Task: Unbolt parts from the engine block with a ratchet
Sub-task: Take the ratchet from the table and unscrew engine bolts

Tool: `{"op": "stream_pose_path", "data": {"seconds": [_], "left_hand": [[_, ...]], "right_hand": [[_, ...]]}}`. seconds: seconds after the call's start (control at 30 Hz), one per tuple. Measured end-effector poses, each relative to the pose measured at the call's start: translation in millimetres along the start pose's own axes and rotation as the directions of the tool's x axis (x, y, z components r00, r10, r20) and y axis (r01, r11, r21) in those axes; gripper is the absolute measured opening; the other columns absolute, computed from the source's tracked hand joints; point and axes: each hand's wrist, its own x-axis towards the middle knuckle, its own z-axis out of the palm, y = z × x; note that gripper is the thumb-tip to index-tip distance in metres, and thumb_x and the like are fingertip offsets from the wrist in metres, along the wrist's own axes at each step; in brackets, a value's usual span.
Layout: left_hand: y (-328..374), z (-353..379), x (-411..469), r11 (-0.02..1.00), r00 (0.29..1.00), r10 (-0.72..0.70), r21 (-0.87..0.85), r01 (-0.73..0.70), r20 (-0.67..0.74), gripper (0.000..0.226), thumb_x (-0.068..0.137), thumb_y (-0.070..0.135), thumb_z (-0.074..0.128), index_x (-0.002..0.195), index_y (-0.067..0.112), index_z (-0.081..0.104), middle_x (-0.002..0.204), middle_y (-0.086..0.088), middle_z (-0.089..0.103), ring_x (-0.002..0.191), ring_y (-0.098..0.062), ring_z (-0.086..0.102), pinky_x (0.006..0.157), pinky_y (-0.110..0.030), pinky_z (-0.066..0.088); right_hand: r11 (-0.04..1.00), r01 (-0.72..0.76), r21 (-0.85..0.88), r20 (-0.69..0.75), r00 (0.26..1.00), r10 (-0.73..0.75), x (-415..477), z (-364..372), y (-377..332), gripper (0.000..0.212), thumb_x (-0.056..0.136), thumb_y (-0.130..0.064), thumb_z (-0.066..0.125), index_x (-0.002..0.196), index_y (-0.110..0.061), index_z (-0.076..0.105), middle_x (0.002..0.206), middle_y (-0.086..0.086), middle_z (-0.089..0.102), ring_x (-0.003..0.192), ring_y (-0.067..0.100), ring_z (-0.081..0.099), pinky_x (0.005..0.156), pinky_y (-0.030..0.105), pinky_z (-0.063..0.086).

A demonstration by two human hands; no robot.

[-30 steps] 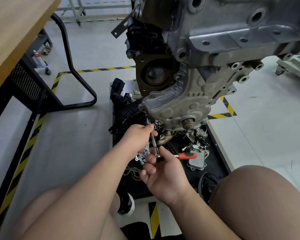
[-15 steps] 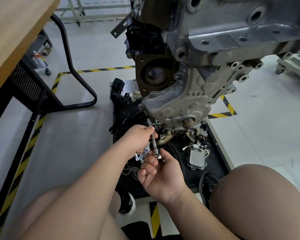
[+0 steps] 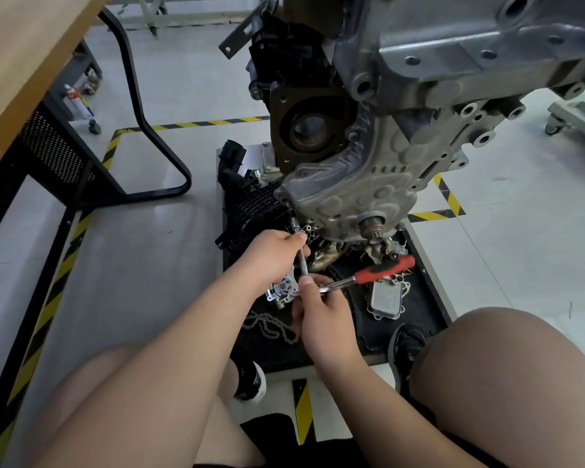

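Observation:
The grey engine block (image 3: 379,184) hangs above a black floor mat (image 3: 416,319). A ratchet with a red handle (image 3: 382,270) carries a long steel extension bar (image 3: 302,256) that runs up to a socket at the lower left edge of the block's cover. My left hand (image 3: 274,256) pinches the extension bar near its top. My right hand (image 3: 321,307) grips the ratchet's head where the bar joins it, thumb on top. The red handle points right and slightly up.
On the mat lie removed parts: a silver oil cooler plate (image 3: 385,298), a small pump housing (image 3: 281,292), a chain (image 3: 271,327), a black intake manifold (image 3: 250,204). A wooden bench (image 3: 24,62) with a black frame stands at the left. My knees flank the mat.
The ratchet's red handle, hidden behind my right hand half a second ago, has swung back out to the right. My left hand stays on the extension bar.

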Motion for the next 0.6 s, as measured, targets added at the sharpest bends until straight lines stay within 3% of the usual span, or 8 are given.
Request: {"op": "stream_pose_path", "data": {"seconds": [0.07, 0.13, 0.23, 0.33, 0.47, 0.53, 0.6], "left_hand": [[1, 0, 0, 1.000, 1.000, 0.015, 0.011, -0.015, -0.015, 0.036, 0.096, 0.038, 0.051, 0.070, 0.022, 0.069, 0.032, 0.014, 0.033, 0.028, -0.006, 0.028, 0.034, -0.013, 0.025], [2, 0, -1, 0.997, 0.998, 0.044, 0.059, -0.042, -0.038, 0.037, 0.096, 0.039, 0.051, 0.068, 0.023, 0.068, 0.031, 0.013, 0.039, 0.026, -0.003, 0.033, 0.032, -0.013, 0.025], [0, 1, -1, 0.991, 0.994, 0.092, 0.105, -0.086, -0.060, 0.037, 0.097, 0.037, 0.052, 0.066, 0.023, 0.067, 0.030, 0.013, 0.041, 0.026, -0.001, 0.035, 0.030, -0.013, 0.026], [2, -1, -2, 0.995, 0.997, 0.075, 0.072, -0.072, -0.030, 0.034, 0.097, 0.038, 0.052, 0.071, 0.022, 0.068, 0.029, 0.013, 0.036, 0.026, -0.003, 0.031, 0.031, -0.012, 0.025], [3, -3, -2, 0.999, 0.999, 0.021, -0.050, -0.019, 0.050, 0.033, 0.099, 0.034, 0.048, 0.083, 0.017, 0.071, 0.055, 0.003, 0.040, 0.041, -0.009, 0.032, 0.039, -0.020, 0.027], [3, -2, -2, 0.994, 0.996, 0.009, -0.108, 0.000, 0.086, 0.032, 0.101, 0.028, 0.046, 0.087, 0.013, 0.070, 0.064, 0.000, 0.038, 0.042, -0.009, 0.029, 0.037, -0.020, 0.025], [4, -1, -3, 0.979, 0.993, -0.012, -0.201, 0.036, 0.120, 0.030, 0.101, 0.023, 0.046, 0.088, 0.009, 0.069, 0.063, 0.002, 0.038, 0.038, -0.005, 0.027, 0.033, -0.017, 0.021]], "right_hand": [[0.935, 0.197, -0.294, -0.009, 0.978, -0.209, 1, -3, 1, 0.003, 0.097, -0.034, 0.053, 0.098, -0.030, 0.054, 0.063, -0.013, 0.058, 0.058, -0.001, 0.056, 0.052, 0.010, 0.039], [0.894, 0.248, -0.373, 0.013, 0.965, -0.262, 2, -3, 5, 0.009, 0.098, -0.033, 0.053, 0.105, -0.028, 0.053, 0.071, -0.013, 0.060, 0.066, -0.006, 0.057, 0.056, 0.008, 0.039], [0.994, 0.083, -0.069, 0.008, 0.997, -0.083, 1, 3, 4, 0.013, 0.100, -0.026, 0.049, 0.099, -0.015, 0.057, 0.061, -0.007, 0.053, 0.052, 0.006, 0.048, 0.049, 0.015, 0.039], [0.940, -0.137, 0.311, 0.101, 0.989, 0.110, -1, 7, 1, 0.023, 0.104, -0.026, 0.041, 0.092, -0.010, 0.052, 0.056, -0.002, 0.047, 0.045, 0.013, 0.041, 0.047, 0.023, 0.043], [0.641, -0.391, 0.660, 0.315, 0.919, 0.237, 0, 5, -6, 0.033, 0.102, -0.038, 0.040, 0.085, -0.015, 0.055, 0.056, -0.002, 0.044, 0.042, 0.012, 0.034, 0.047, 0.024, 0.044], [0.476, -0.467, 0.745, 0.391, 0.884, 0.254, 0, 4, -9, 0.036, 0.100, -0.041, 0.041, 0.080, -0.015, 0.056, 0.054, -0.003, 0.043, 0.039, 0.011, 0.034, 0.046, 0.023, 0.043], [0.383, -0.501, 0.776, 0.436, 0.865, 0.248, 0, 3, -10, 0.038, 0.098, -0.043, 0.041, 0.078, -0.014, 0.056, 0.052, -0.004, 0.042, 0.037, 0.011, 0.035, 0.045, 0.023, 0.044]]}}
